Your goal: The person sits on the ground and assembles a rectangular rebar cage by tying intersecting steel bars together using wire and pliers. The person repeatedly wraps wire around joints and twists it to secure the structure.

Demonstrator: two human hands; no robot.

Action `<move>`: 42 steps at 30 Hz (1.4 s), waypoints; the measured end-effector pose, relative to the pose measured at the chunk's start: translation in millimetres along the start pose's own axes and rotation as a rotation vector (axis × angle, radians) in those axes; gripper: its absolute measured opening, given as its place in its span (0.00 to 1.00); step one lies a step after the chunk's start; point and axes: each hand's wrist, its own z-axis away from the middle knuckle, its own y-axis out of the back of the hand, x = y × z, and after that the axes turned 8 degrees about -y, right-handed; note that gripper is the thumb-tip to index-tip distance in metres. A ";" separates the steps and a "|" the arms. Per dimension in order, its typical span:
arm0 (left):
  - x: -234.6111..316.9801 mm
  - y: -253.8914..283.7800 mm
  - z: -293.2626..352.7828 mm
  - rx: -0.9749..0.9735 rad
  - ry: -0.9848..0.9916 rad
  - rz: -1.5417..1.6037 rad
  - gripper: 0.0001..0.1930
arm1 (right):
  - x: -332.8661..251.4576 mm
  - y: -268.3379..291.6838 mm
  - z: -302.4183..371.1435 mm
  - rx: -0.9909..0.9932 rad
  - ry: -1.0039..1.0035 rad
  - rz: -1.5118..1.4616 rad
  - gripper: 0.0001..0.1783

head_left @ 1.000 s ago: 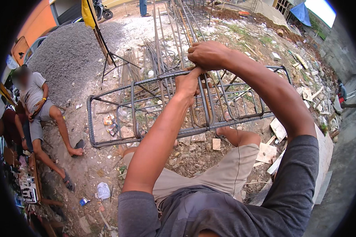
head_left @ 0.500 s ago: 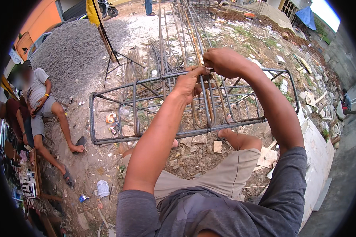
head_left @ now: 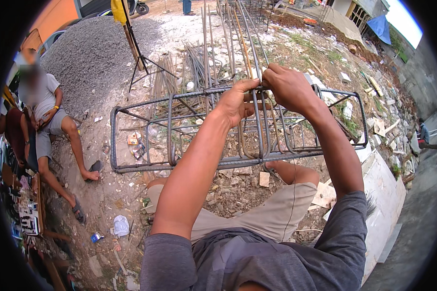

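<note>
In front of me is a steel rebar cage (head_left: pixel 260 140), made of long bars with bent rectangular stirrups. My left hand (head_left: pixel 237 103) is closed at its far top bar, thumb on top and fingers curled around behind the upright bars. Right beside it, my right hand (head_left: pixel 290 88) is closed with its fingertips pinched at the same joint. Whatever lies between those fingertips is too small and hidden to name. Long loose-looking rods (head_left: pixel 245 48), some rusty, run away beyond my hands. A thin dark wire (head_left: pixel 294 194) hangs down over my right leg.
Two people sit at the left, one in a grey shirt (head_left: pixel 44 89). Behind them rises a gravel heap (head_left: pixel 92 43). A post with yellow cloth (head_left: pixel 118 12) and a thin black stand (head_left: pixel 145 70) are further off. Rubble and a pale board (head_left: pixel 386 194) lie at the right.
My right hand has dropped slightly and shifted right, its fingertips now lower at the joint. My left hand stays at the top bar, its thumb nearer the right fingertips. The view has shifted slightly.
</note>
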 end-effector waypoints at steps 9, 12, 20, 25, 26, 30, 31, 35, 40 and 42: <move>-5.2 -0.9 -0.1 0.041 0.006 -0.023 0.16 | -28.7 -3.2 44.8 0.390 -0.301 -0.230 0.17; -2.7 1.5 -0.4 0.038 0.019 -0.019 0.17 | -38.8 5.8 59.7 -0.086 -0.548 -0.334 0.17; -5.3 -3.9 4.2 0.033 -0.020 -0.064 0.18 | -30.1 35.0 2.9 -0.103 -0.003 0.154 0.05; -8.1 -0.8 7.0 0.060 -0.041 -0.063 0.18 | -20.9 44.1 -44.3 -0.158 0.150 0.121 0.07; -7.7 -0.4 4.9 0.063 -0.034 -0.052 0.18 | -14.1 42.0 -54.9 -0.207 0.117 0.126 0.09; -10.2 5.3 0.8 0.045 -0.003 -0.003 0.17 | -3.8 40.5 -71.9 -0.402 -0.012 -0.040 0.08; -9.5 2.7 1.2 0.035 -0.001 -0.013 0.17 | 3.3 40.1 -70.9 -0.435 -0.058 -0.073 0.08; -9.9 -3.2 1.9 0.016 -0.006 -0.026 0.17 | 34.8 34.2 -51.0 -0.502 -0.159 -0.132 0.08; -9.2 1.7 0.9 0.049 -0.007 -0.019 0.18 | -1.7 52.7 1.6 -0.451 -0.277 -0.181 0.10; -9.6 3.4 -1.5 0.039 -0.010 -0.031 0.18 | -20.4 63.4 15.6 -0.410 -0.290 -0.205 0.11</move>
